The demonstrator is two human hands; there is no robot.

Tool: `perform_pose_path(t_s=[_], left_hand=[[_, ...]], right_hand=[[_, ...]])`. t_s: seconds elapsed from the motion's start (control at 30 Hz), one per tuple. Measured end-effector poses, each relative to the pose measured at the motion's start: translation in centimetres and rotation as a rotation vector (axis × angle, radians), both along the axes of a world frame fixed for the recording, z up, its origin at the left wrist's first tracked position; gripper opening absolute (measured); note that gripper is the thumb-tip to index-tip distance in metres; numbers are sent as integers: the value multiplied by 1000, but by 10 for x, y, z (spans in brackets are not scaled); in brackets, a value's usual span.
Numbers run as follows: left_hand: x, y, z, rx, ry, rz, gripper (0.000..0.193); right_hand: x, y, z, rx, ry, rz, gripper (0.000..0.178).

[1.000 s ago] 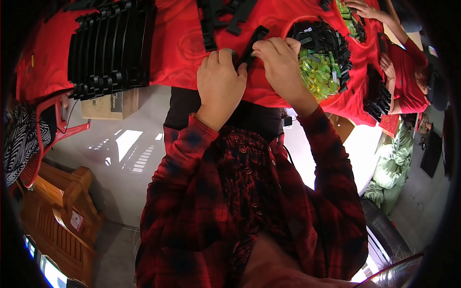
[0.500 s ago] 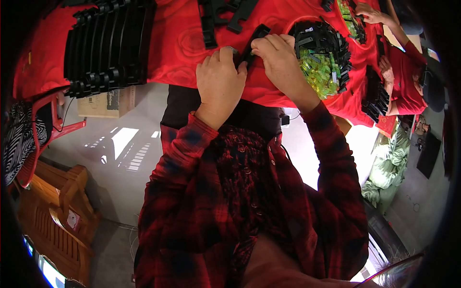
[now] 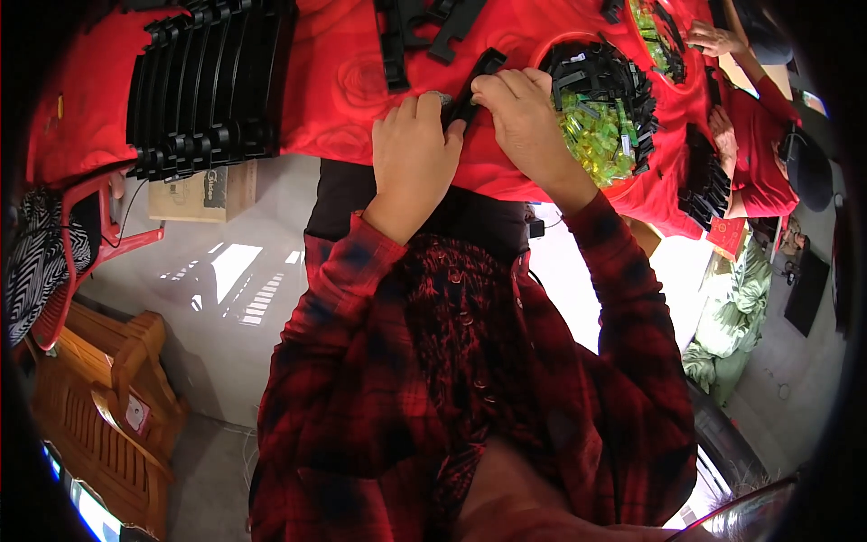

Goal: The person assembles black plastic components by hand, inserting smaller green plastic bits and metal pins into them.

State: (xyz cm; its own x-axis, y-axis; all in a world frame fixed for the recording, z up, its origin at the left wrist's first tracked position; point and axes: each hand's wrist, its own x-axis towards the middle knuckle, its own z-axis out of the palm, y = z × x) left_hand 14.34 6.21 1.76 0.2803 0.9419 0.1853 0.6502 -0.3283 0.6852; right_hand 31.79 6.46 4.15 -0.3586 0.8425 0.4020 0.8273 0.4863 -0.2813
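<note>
A long black plastic strip (image 3: pixel 486 65) slants between my hands over the near edge of the red-covered table. Curled around its lower end, my left hand (image 3: pixel 415 144) keeps the thumb along the strip. My right hand (image 3: pixel 524 113) pinches at the strip's side, its fingertips pressed together; whatever small piece they may hold is hidden. Just right of that hand stands a round red basin (image 3: pixel 540 52) filled with small black clips (image 3: pixel 591 70) and yellow-green translucent pieces (image 3: pixel 591 135).
Black slotted strips (image 3: pixel 212 86) stand in a row at left. More black parts (image 3: pixel 420 36) lie at the far middle. A second basin (image 3: pixel 691 77) and a co-worker's hands (image 3: pixel 718 41) are at far right. Below the table's left side sits a cardboard box (image 3: pixel 203 194).
My hands stay on the black strip and have shifted only slightly. At far right, the co-worker's upper hand has moved a little away from the second basin.
</note>
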Motion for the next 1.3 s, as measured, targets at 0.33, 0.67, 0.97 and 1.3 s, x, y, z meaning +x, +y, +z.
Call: perform_pose_path(t_s=[0.33,0.67,0.97,1.3], left_hand=[[-23,-25,26,-154,-29,-62,35],[-10,61,42,498,224,-725,35],[9,58,40,640,321,-806,24],[-10,16,58,476,455,-668,24]], right_hand=[[5,-5,2,30,81,-140,10],[23,-50,18,0,573,-531,9],[44,-83,36,-25,954,-702,14],[37,-77,44,-29,1035,-623,15]])
